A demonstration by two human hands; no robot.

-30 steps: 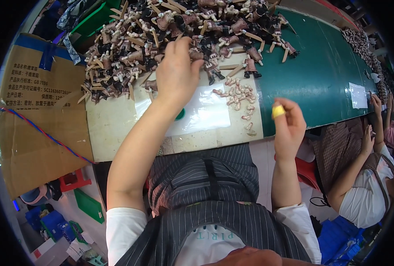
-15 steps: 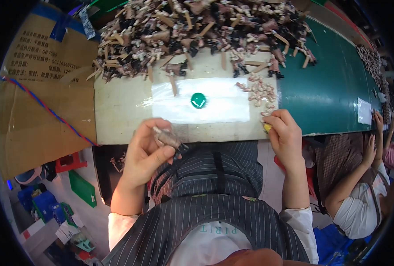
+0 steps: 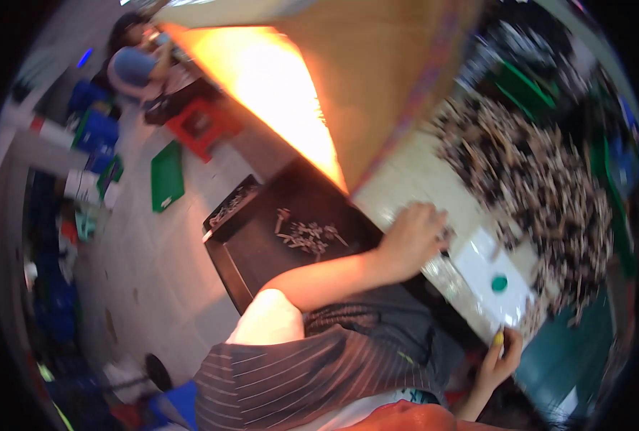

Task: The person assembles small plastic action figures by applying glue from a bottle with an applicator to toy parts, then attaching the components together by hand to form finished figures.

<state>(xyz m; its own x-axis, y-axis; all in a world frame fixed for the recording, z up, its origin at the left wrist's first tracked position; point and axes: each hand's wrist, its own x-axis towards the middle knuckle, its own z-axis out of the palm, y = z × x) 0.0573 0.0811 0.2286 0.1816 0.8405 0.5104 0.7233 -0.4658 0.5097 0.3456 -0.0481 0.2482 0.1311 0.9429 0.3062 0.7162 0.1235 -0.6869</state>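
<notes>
Over the near edge of the pale table (image 3: 398, 176), my left hand (image 3: 411, 241) is curled closed on a small figurine (image 3: 446, 238), of which only a dark, blurred bit shows past the fingers. My right hand (image 3: 502, 359), with yellow on one fingertip, is pinched at the table edge by small pale parts (image 3: 532, 316); what it holds, if anything, is too small to make out. Between the hands lies a white sheet (image 3: 477, 264) with a round green piece (image 3: 499, 283) on it. A large heap of figurines (image 3: 535, 187) covers the table's far side.
A black tray (image 3: 244, 269) beside my left forearm holds several figurines. Tall cardboard (image 3: 362, 86) stands at the table's end, glaring brightly on one side. A red stool (image 3: 201, 126), a green tray (image 3: 167, 176) and a seated person (image 3: 136, 68) are farther left.
The view has swung left and tilted, bringing the black tray and seated person into sight. My left hand now has its back turned upward; my right hand stays pinched near the pale parts.
</notes>
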